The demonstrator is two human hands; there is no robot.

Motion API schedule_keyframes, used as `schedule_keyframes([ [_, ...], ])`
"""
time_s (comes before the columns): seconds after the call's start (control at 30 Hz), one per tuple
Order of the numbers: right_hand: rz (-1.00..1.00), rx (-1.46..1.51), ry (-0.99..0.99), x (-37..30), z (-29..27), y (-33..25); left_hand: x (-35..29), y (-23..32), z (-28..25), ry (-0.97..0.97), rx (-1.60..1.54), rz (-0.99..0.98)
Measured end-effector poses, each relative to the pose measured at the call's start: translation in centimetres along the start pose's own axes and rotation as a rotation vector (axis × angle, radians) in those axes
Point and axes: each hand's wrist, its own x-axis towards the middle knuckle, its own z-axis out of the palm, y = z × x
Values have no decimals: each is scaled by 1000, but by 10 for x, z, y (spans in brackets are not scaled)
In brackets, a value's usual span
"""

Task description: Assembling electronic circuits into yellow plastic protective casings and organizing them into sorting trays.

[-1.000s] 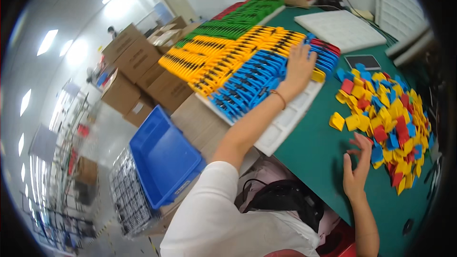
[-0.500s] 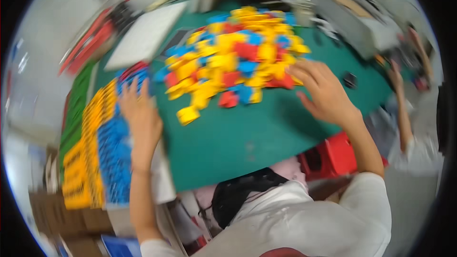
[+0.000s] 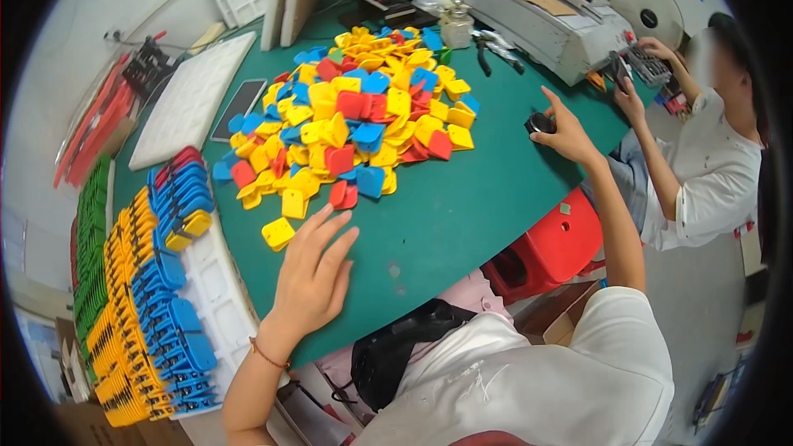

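Note:
My right hand is at the table's right side, its thumb and fingers closed about a small black round object. One finger sticks out above it. My left hand hovers over the near part of the green table, palm down, fingers spread and holding nothing. Just beyond its fingertips lies a big heap of small flat plastic pieces in yellow, red and blue, with a few green. A single yellow piece lies at the heap's near left edge.
On the left, rows of blue clips, yellow clips and green clips stand on white trays. A phone lies behind the heap, near pliers and a grey machine. A co-worker sits right, beyond a red stool.
My left hand has come away from the blue clips to the table before the heap. My right hand has moved from the heap's edge to the black object. The view has shifted.

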Motion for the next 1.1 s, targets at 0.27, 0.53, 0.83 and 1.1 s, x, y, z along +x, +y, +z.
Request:
schedule_keyframes([
  [0.27,-792,134,-57,-45,60,-184,-11,-7,9,-42,-1208,-533],
  [0.53,-1143,262,-181,-48,139,-243,-12,-21,9,243,-1785,-717],
  [0.83,-1247,328,-188,-35,153,-237,-16,-30,0,266,-1747,-789],
  [1.1,-1245,383,-176,-37,155,-233,-17,-31,0,227,-1723,-827],
])
